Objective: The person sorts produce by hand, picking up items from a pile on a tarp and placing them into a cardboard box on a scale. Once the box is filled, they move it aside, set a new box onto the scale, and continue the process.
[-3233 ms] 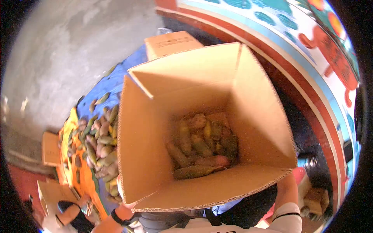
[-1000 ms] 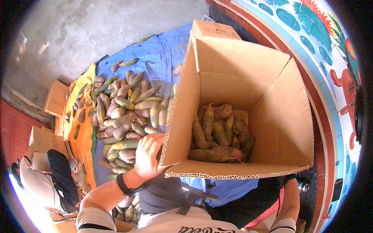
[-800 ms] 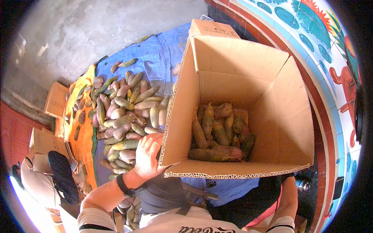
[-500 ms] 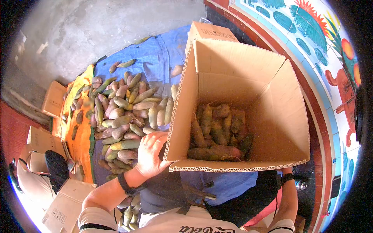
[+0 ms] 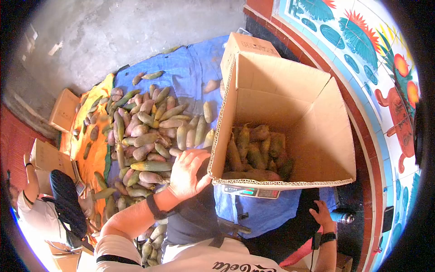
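A large open cardboard box (image 5: 285, 104) stands in front of me with several green and reddish elongated radishes (image 5: 256, 154) at its bottom. At its near left corner is my left hand (image 5: 188, 174), its fingers spread and its thumb by the box edge. My right hand (image 5: 322, 215) is below and apart from the box, near my leg, fingers apart and holding nothing. Under the box's near edge, a scale display (image 5: 251, 191) shows.
Many more radishes (image 5: 149, 131) lie heaped on a blue tarp (image 5: 181, 63) and an orange cloth (image 5: 72, 143). Another person (image 5: 43, 217) is at the lower left by cardboard boxes (image 5: 50, 158). A bottle (image 5: 343, 217) lies at the right, near a painted tile wall (image 5: 353, 41).
My right hand has come out from behind the box and hangs free. The box's near edge sits higher in view, revealing the scale display. At the left, the other person's arm has come into view.
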